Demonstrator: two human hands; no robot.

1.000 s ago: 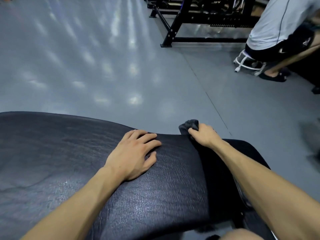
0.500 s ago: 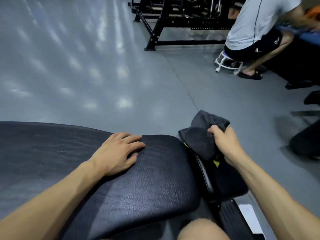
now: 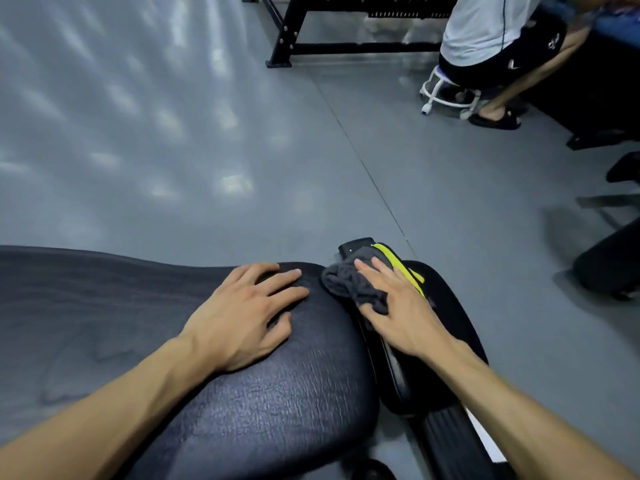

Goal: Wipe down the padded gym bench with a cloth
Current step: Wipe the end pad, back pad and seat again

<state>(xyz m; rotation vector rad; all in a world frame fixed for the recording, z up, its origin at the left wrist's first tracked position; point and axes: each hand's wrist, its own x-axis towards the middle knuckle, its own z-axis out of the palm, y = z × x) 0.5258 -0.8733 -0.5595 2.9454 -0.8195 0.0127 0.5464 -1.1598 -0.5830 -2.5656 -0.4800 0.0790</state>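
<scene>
Bench [image 3: 242, 410], black and padded, fills the lower frame. The left hand [image 3: 242, 317] rests flat on it, fingers spread, gripping nothing. The right hand [image 3: 398, 306], fingers straight, presses a crumpled grey cloth [image 3: 349, 282] at the pad's right end, against a yellow-striped frame part [image 3: 398, 268]. Beyond, on grey floor [image 3: 173, 150], a person [image 3: 491, 32] sits on a white stool [image 3: 446, 95] beside a black rack [image 3: 287, 46].

Crumpled grey cloth [image 3: 356, 285] at black bench [image 3: 277, 393] end

Glossy grey floor [image 3: 173, 133] with light patches, black equipment frame [image 3: 287, 46], person [image 3: 491, 32] on white stool [image 3: 446, 95]
</scene>
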